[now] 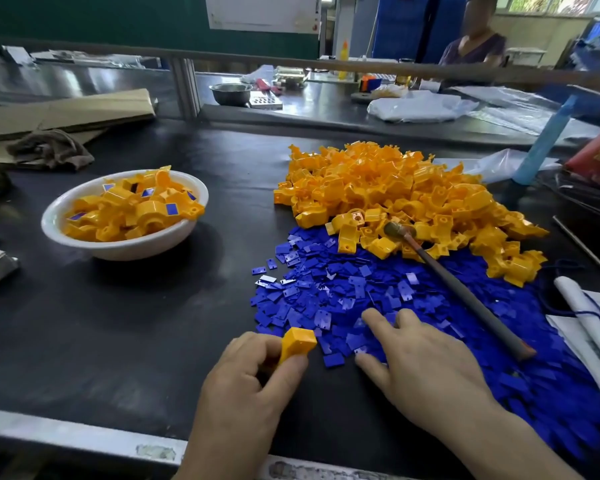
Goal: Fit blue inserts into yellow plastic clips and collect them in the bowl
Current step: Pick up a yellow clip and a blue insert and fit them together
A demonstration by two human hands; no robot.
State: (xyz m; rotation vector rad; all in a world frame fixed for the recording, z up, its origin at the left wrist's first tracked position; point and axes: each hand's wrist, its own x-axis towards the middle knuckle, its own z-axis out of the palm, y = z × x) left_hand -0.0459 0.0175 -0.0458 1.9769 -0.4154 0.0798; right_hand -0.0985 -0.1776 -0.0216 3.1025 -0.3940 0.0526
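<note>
Left hand (257,372) low at the near edge of the dark surface (136,323), fingers and thumb curled round a single yellow clip (297,342), which stands up out of the grip. No blue shows on the faces of this clip that are turned to the camera, so it reads as not yet fitted, though its far side is hidden. Right hand (420,362) lies just beside it with fingers spread and fairly straight, fingertips resting on the near edge of the blue inserts (343,289); it grips nothing. Judged step: picking out one insert for the held clip. The white bowl (125,251) sits well to the left and is heaped about to its rim with clips, several showing a blue panel, so a good batch looks finished. Much remains: the pile of loose clips (395,195) at centre right is far larger than the bowl's load, and the inserts spread in a wide sheet from below that pile to the right edge. A small hammer (458,289) lies across both heaps, head on the yellow, handle over the blue, held by neither hand. By the share of unassembled parts, the task looks to be in its early part.
</note>
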